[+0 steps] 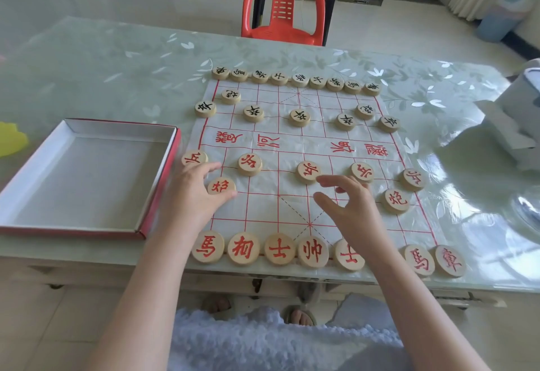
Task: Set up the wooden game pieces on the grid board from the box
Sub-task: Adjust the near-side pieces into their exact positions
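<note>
Your left hand [195, 195] pinches the red cannon piece [221, 186], likely to seat it on its crossing of the board [263, 207]; your right hand [350, 210] hovers loose and empty, the box [87, 172] beside it holding nothing more

Bare left hand [191, 195] and right hand [349, 210], fluffy pale-blue garment [277, 338] on lap, open-toed slippers [301, 315]

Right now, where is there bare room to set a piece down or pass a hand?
Bare: the river band between the black pawn row and red pawn row, the box floor, and table beyond the box. Crowded: the near red row, the far black row, and around the left hand gripping a red piece.
</note>
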